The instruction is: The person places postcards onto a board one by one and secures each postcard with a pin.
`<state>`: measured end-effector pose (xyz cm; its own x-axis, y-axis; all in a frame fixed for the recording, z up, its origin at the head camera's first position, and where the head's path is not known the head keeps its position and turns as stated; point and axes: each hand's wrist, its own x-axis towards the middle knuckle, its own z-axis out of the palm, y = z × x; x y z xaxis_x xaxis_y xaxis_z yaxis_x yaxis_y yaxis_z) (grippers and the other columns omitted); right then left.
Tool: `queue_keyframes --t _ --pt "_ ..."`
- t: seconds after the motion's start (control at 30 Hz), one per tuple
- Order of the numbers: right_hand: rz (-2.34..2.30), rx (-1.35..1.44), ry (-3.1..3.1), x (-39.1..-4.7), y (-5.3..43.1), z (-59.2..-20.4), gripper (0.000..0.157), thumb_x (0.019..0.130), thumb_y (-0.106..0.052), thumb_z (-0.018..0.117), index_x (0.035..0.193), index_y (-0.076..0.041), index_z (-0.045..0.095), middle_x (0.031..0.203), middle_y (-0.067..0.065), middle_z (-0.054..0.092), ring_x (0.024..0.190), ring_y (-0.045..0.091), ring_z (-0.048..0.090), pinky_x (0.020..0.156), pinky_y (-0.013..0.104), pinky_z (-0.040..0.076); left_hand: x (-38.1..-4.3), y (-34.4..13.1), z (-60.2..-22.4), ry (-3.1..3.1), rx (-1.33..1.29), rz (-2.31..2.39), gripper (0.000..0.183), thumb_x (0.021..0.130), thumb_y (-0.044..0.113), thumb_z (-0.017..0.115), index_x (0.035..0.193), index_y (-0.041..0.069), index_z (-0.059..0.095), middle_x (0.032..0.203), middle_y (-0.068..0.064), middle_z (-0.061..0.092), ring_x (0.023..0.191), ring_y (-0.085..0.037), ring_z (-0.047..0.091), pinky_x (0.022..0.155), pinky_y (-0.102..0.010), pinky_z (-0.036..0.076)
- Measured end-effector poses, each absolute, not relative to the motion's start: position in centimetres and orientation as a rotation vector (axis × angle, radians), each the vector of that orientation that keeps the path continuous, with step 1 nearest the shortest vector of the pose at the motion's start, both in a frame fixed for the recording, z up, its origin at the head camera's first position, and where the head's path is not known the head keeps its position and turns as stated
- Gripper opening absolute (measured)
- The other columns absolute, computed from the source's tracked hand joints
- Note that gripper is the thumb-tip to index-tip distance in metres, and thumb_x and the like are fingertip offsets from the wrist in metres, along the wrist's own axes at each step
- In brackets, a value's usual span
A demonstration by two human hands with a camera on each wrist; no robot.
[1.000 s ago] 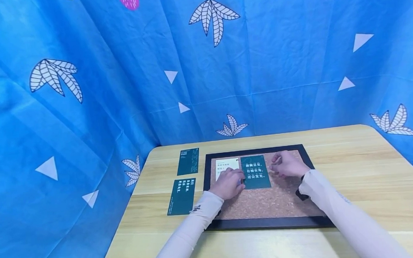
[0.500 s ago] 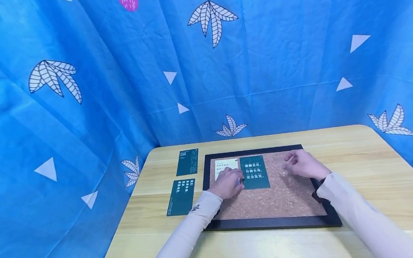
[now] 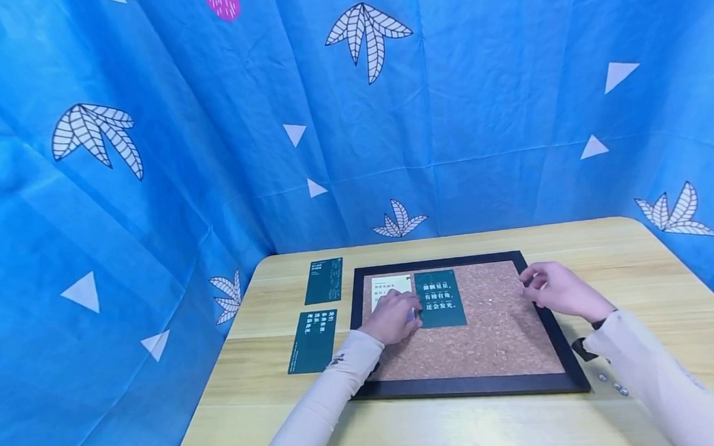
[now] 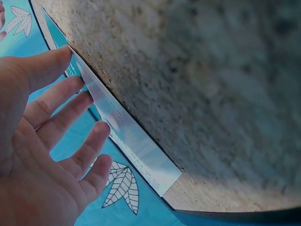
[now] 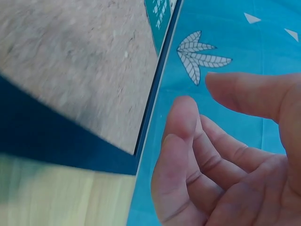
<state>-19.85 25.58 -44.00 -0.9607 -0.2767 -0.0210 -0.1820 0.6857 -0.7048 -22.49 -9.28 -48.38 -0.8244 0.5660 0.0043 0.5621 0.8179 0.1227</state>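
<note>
A cork board [image 3: 493, 347] in a black frame lies on the table. Side by side on its upper left are a pale card [image 3: 391, 283] and a dark green card [image 3: 440, 300], both printed with text. My left hand [image 3: 392, 318] rests over the border between these cards, its fingers spread and partly covering the pale one. In the left wrist view its fingertips touch the pale card [image 4: 127, 125]. Over the right side of the frame hovers my right hand [image 3: 560, 290]. Its fingers are loosely bent, the thumb apart, with nothing between them.
Left of the board lie two more dark green cards, an upper one [image 3: 324, 280] and a lower one [image 3: 312, 342]. Several small shiny pieces [image 3: 620, 390] lie on the wooden table [image 3: 468, 428] by the right forearm. A blue curtain [image 3: 485, 106] hangs behind.
My right hand has moved from beside the green card rightwards to the board's right frame. Small pieces on the table have come into sight. The left hand stays in place.
</note>
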Motion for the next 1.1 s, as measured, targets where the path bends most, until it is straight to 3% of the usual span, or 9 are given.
queue_keyframes --t 0.27,1.1 --pt "-1.019 -0.359 2.851 -18.2 28.1 -44.5 0.037 0.096 -0.019 0.071 0.118 0.010 0.063 0.087 0.009 0.070 0.073 0.016 0.060 0.060 0.029 0.047 -22.5 -9.2 -48.4 2.961 0.912 0.195 0.029 0.100 0.032 0.068 0.127 0.020 0.072 0.144 0.002 0.064 0.127 -0.025 0.059 0.106 -0.044 0.049" --pt "-0.894 -0.253 2.818 -13.4 33.2 -47.3 0.032 0.096 -0.018 0.070 0.113 0.008 0.064 0.089 0.004 0.068 0.074 0.011 0.060 0.062 0.025 0.050 -22.3 -9.2 -48.4 2.969 0.915 0.181 0.030 0.100 0.032 0.068 0.127 0.019 0.071 0.144 0.002 0.065 0.124 -0.024 0.060 0.105 -0.041 0.050"
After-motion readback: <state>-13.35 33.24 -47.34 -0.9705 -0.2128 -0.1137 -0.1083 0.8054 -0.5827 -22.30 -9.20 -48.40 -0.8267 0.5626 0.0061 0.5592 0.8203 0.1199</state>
